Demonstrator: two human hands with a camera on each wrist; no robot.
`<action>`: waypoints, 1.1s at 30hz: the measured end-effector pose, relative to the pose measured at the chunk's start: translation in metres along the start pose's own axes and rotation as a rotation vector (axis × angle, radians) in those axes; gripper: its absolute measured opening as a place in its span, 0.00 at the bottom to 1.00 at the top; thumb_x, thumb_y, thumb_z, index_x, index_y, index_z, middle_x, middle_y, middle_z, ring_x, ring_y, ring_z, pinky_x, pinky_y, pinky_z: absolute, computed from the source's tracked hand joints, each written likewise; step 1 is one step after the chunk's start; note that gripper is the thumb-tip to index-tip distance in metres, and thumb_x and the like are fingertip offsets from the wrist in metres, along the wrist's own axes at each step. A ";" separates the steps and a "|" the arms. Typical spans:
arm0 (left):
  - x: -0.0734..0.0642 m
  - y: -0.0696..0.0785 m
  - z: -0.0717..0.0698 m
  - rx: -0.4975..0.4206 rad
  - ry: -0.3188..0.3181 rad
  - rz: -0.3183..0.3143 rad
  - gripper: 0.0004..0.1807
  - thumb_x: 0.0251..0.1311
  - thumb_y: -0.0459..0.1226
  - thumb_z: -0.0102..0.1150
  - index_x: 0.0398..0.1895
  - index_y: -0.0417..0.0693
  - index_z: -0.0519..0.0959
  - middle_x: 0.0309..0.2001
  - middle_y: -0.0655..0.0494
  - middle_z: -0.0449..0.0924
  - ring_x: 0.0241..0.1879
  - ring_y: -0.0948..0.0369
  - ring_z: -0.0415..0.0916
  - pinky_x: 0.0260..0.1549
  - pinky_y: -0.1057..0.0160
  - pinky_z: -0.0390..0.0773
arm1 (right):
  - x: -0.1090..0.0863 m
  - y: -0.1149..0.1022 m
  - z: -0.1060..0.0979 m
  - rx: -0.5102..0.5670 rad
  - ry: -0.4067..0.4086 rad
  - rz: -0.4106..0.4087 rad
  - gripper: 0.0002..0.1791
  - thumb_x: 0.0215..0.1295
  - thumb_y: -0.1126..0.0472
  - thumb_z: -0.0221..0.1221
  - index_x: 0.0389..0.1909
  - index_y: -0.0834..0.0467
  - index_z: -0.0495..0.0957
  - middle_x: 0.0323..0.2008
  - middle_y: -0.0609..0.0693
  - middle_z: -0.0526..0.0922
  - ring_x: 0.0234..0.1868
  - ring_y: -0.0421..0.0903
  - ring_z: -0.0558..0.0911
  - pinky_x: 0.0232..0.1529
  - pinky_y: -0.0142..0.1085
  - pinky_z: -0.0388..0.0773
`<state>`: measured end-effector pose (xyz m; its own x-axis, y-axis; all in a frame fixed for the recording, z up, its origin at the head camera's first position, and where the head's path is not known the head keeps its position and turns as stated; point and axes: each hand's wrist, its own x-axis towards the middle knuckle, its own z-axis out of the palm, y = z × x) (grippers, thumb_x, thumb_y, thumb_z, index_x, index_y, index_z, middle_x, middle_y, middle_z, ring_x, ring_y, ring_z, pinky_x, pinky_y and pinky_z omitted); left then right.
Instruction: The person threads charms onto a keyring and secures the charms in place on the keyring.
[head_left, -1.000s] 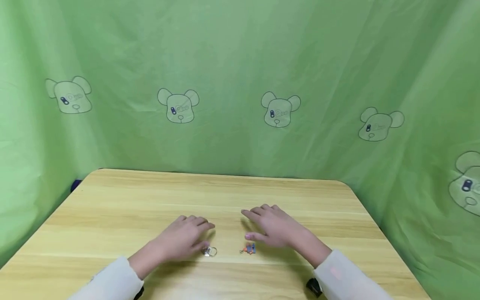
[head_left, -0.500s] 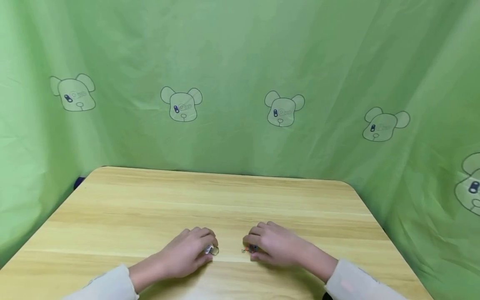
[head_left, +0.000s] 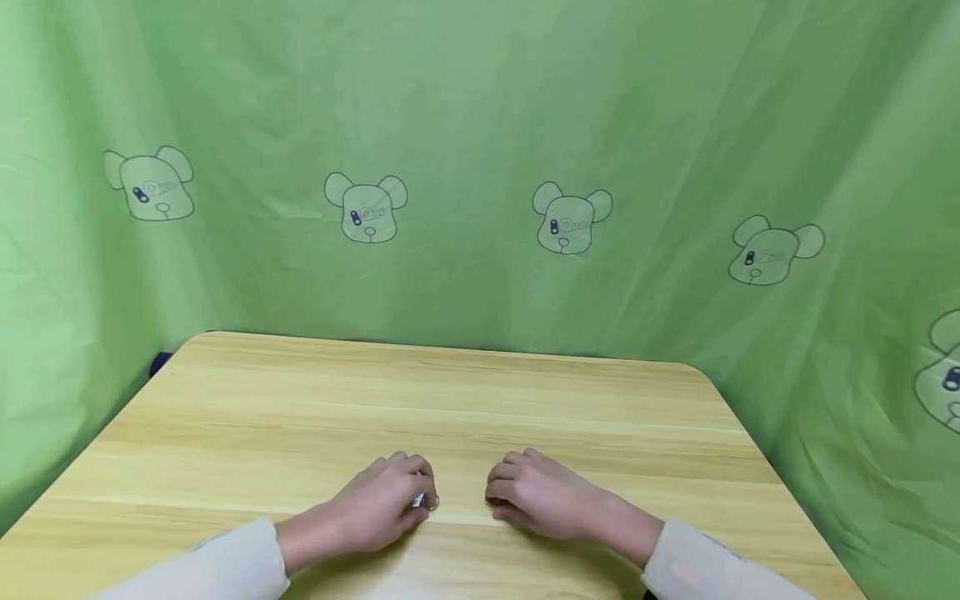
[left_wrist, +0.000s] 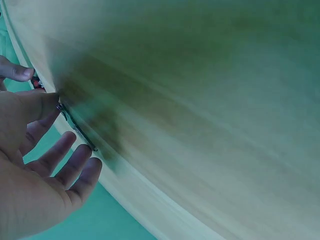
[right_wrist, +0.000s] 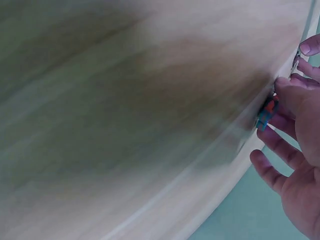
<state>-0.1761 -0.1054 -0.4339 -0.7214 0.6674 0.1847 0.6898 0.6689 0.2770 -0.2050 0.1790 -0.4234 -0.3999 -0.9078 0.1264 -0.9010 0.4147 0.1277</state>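
Observation:
My left hand (head_left: 382,504) is low over the table, thumb and index finger pinching the ring end of a silver keyring (head_left: 417,501). In the left wrist view the keyring (left_wrist: 80,130) lies slantwise close to the tabletop, with the other fingers spread loosely beside it. Opposite, my right hand (head_left: 547,497) pinches the small metal end of an orange-and-blue charm keychain (right_wrist: 267,114) between thumb and index finger. From the head view the right fingers hide nearly all of that charm. A narrow gap separates the two hands.
The wood-grain table (head_left: 450,400) has rounded far corners. Behind it and along both sides hangs a green curtain (head_left: 465,275) printed with bear heads. A dark object (head_left: 160,363) shows past the table's left edge.
Both hands have come down over the two keychains, and their thumbs and fingers have closed on them. The charm, visible earlier, is now mostly covered by the right fingers.

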 end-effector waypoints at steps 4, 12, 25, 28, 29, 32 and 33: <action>0.004 0.000 -0.001 -0.005 -0.005 0.002 0.05 0.63 0.37 0.70 0.32 0.60 0.84 0.45 0.66 0.80 0.41 0.66 0.72 0.39 0.63 0.76 | 0.004 -0.001 -0.001 0.005 0.014 -0.018 0.01 0.68 0.57 0.67 0.39 0.48 0.86 0.40 0.38 0.86 0.43 0.38 0.80 0.42 0.33 0.76; 0.006 -0.002 -0.003 -0.063 -0.007 -0.019 0.06 0.63 0.35 0.69 0.32 0.58 0.83 0.44 0.65 0.80 0.41 0.67 0.72 0.42 0.63 0.79 | 0.011 -0.003 -0.006 -0.051 -0.039 -0.027 0.02 0.69 0.59 0.66 0.35 0.47 0.86 0.36 0.36 0.84 0.40 0.37 0.78 0.42 0.31 0.74; 0.011 -0.007 -0.012 -0.211 0.063 -0.081 0.04 0.68 0.32 0.63 0.35 0.51 0.80 0.38 0.64 0.78 0.40 0.64 0.73 0.44 0.62 0.80 | 0.011 0.003 -0.002 0.093 0.009 0.125 0.02 0.75 0.61 0.58 0.42 0.51 0.79 0.40 0.40 0.79 0.43 0.39 0.74 0.44 0.33 0.72; 0.013 -0.010 -0.014 -0.274 0.082 -0.095 0.06 0.69 0.31 0.61 0.34 0.50 0.78 0.35 0.64 0.77 0.38 0.65 0.72 0.42 0.63 0.79 | 0.012 0.006 -0.005 0.165 0.055 0.175 0.02 0.76 0.60 0.57 0.42 0.51 0.79 0.39 0.39 0.79 0.43 0.38 0.74 0.45 0.34 0.74; 0.014 -0.011 -0.014 -0.297 0.088 -0.098 0.06 0.69 0.31 0.61 0.34 0.50 0.78 0.34 0.64 0.77 0.37 0.65 0.72 0.42 0.64 0.79 | 0.013 0.007 -0.005 0.183 0.066 0.189 0.02 0.76 0.60 0.57 0.42 0.51 0.79 0.39 0.39 0.78 0.43 0.38 0.74 0.46 0.35 0.74; 0.016 -0.012 -0.015 -0.355 0.109 -0.105 0.06 0.69 0.29 0.60 0.35 0.48 0.78 0.34 0.60 0.79 0.36 0.65 0.73 0.41 0.65 0.80 | 0.015 0.009 -0.007 0.217 0.089 0.221 0.02 0.77 0.60 0.56 0.42 0.52 0.77 0.39 0.38 0.76 0.43 0.38 0.73 0.47 0.36 0.74; 0.017 -0.013 -0.015 -0.368 0.115 -0.111 0.05 0.70 0.29 0.59 0.35 0.48 0.78 0.34 0.60 0.79 0.36 0.65 0.73 0.40 0.65 0.80 | 0.016 0.010 -0.008 0.228 0.095 0.231 0.02 0.77 0.60 0.56 0.42 0.52 0.77 0.38 0.38 0.76 0.42 0.38 0.72 0.47 0.37 0.74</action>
<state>-0.1980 -0.1074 -0.4198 -0.8070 0.5426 0.2330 0.5541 0.5591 0.6168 -0.2189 0.1695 -0.4126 -0.5900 -0.7771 0.2191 -0.8072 0.5743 -0.1368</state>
